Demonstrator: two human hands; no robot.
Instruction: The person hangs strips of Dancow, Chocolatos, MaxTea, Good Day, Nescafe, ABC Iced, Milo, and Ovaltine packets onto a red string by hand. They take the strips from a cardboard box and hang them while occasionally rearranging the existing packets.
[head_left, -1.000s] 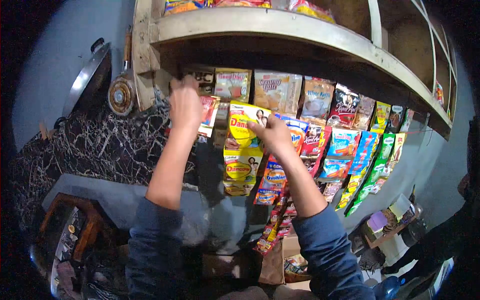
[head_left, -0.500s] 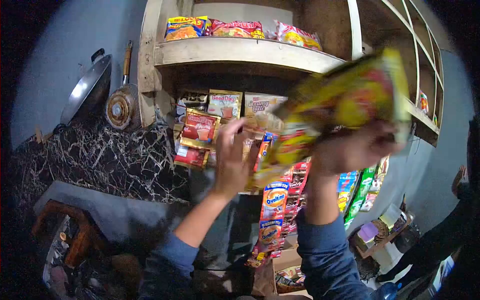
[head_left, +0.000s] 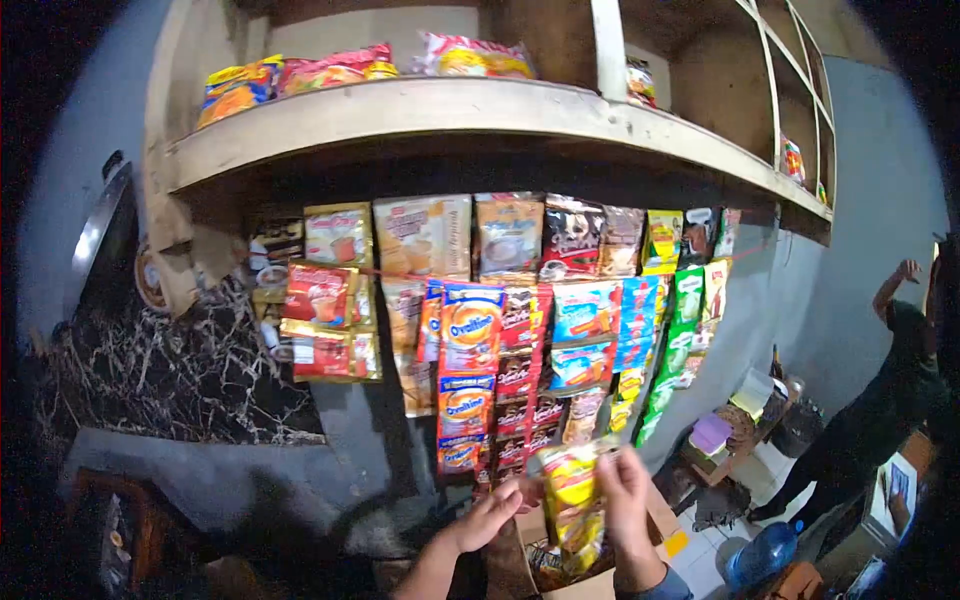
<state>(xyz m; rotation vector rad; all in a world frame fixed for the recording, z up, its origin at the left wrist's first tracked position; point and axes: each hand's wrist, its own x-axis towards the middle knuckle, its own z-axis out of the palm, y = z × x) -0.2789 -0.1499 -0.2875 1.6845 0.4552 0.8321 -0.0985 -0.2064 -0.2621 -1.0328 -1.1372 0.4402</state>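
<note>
Low in the middle, a folded strip of yellow sachets [head_left: 572, 500] hangs upright in front of the hanging goods. My right hand [head_left: 628, 492] pinches its top right part between thumb and fingers. At the strip's left edge is my left hand [head_left: 492, 515], its fingers partly bent and reaching toward the sachets. Right below both hands stands an open cardboard box [head_left: 660, 515] with packets inside, partly covered by the strip. Orange and blue Ovaltine sachets [head_left: 470, 335] hang just above my left hand.
Rows of drink sachets [head_left: 590, 310] hang under a wooden shelf [head_left: 400, 115] bearing noodle packs [head_left: 335, 70]. A marbled ledge [head_left: 220, 370] runs along the left. At the right are a person in dark clothes [head_left: 885, 370] and a blue water bottle [head_left: 760, 555].
The yellow strip in my right hand came down from shelf height to above the box. My left hand moved down beside it. The view shifted to the right.
</note>
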